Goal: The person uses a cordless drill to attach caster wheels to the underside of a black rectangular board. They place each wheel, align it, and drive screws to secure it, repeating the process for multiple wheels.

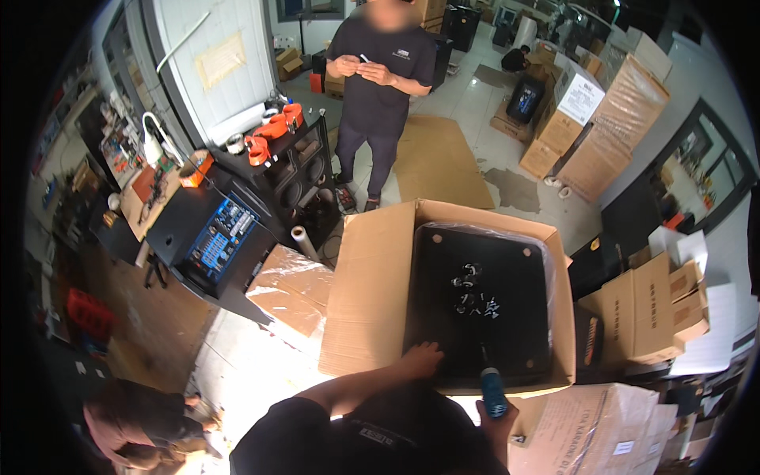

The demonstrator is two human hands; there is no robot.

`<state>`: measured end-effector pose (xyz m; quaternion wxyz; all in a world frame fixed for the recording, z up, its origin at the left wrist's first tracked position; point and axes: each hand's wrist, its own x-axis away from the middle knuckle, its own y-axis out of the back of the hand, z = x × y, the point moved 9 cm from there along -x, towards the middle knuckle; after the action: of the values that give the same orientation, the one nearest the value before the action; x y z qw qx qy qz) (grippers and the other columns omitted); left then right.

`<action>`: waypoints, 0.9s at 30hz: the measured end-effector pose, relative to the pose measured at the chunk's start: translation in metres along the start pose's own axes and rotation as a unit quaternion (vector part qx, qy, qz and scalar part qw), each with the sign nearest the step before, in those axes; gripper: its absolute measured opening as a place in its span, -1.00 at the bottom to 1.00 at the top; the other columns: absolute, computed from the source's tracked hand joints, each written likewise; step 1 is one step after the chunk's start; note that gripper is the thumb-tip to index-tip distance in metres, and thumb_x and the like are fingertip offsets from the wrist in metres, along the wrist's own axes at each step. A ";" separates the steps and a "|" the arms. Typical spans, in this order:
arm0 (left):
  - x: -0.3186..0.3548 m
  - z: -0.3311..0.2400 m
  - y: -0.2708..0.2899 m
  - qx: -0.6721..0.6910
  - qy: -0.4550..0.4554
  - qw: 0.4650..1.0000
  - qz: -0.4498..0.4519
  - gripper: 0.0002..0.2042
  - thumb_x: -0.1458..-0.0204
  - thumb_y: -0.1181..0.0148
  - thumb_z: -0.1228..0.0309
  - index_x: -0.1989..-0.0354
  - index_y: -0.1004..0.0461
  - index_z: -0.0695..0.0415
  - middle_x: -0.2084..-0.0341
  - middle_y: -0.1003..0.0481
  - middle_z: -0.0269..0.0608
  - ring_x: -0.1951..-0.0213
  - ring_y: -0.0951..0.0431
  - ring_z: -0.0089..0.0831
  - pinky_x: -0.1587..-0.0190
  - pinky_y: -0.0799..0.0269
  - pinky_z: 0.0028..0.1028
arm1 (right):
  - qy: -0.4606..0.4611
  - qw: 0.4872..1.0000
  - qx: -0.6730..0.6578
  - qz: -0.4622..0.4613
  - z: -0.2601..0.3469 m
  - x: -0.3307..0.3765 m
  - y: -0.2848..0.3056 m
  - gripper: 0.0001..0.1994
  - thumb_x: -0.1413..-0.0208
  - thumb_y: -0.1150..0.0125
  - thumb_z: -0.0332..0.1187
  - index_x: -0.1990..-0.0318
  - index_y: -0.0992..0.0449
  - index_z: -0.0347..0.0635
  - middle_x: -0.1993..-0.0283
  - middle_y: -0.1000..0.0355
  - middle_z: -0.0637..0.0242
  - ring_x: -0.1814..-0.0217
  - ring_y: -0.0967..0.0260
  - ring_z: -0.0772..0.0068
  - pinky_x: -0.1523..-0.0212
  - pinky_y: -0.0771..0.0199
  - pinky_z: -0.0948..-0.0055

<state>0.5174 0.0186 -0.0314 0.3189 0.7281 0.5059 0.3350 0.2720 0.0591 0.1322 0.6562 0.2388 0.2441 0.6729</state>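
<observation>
Our left hand (422, 358) lies flat, fingers spread, on the near edge of the black panel (475, 305) inside the open cardboard box (372, 293). At five o'clock, our right hand (499, 416) is fisted around a blue-handled screwdriver (491, 388). We see small caster wheels (469, 286) lying loose mid-panel, at one o'clock from our left hand.

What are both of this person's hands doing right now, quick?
Left hand: resting on the near edge of the black panel in the cardboard box, holding nothing.
Right hand: closed around a blue-handled screwdriver.
</observation>
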 end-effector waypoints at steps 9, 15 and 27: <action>0.007 -0.012 0.025 0.018 -0.010 1.000 0.013 -0.67 -0.03 -0.31 0.38 0.00 -0.58 0.14 -0.05 -0.44 0.09 -0.17 -0.48 0.07 -0.10 -0.55 0.06 | 0.084 0.991 0.070 0.080 0.034 -0.013 -0.030 -0.36 0.11 -0.56 -0.35 -0.22 -0.58 -0.25 0.26 -0.67 0.05 0.24 -0.70 0.21 0.18 -0.66 0.28; -0.003 -0.003 -0.003 0.052 0.005 0.996 0.068 -0.59 0.04 -0.28 0.48 -0.06 -0.54 0.20 0.00 -0.46 0.18 -0.13 -0.47 0.17 -0.20 -0.47 0.06 | 0.044 0.996 -0.001 0.073 0.043 -0.004 -0.027 -0.54 0.08 -0.56 -0.34 -0.02 -0.63 -0.31 0.39 -0.62 0.17 0.35 -0.61 0.43 0.25 -0.60 0.34; -0.003 0.002 0.030 0.116 0.053 0.991 -0.046 -0.64 0.01 -0.22 0.51 -0.01 -0.62 0.04 -0.05 -0.51 0.02 -0.13 -0.51 0.07 -0.21 -0.51 -0.03 | 0.058 0.994 0.015 0.097 0.048 -0.007 -0.020 -0.36 0.01 -0.50 -0.42 -0.29 -0.49 -0.32 0.13 -0.65 -0.08 0.09 -0.69 -0.04 0.09 -0.67 0.23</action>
<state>0.5340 0.0066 -0.0094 0.2201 0.7171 0.5907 0.2973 0.3181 0.0537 0.1560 0.5693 0.2314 0.2676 0.7421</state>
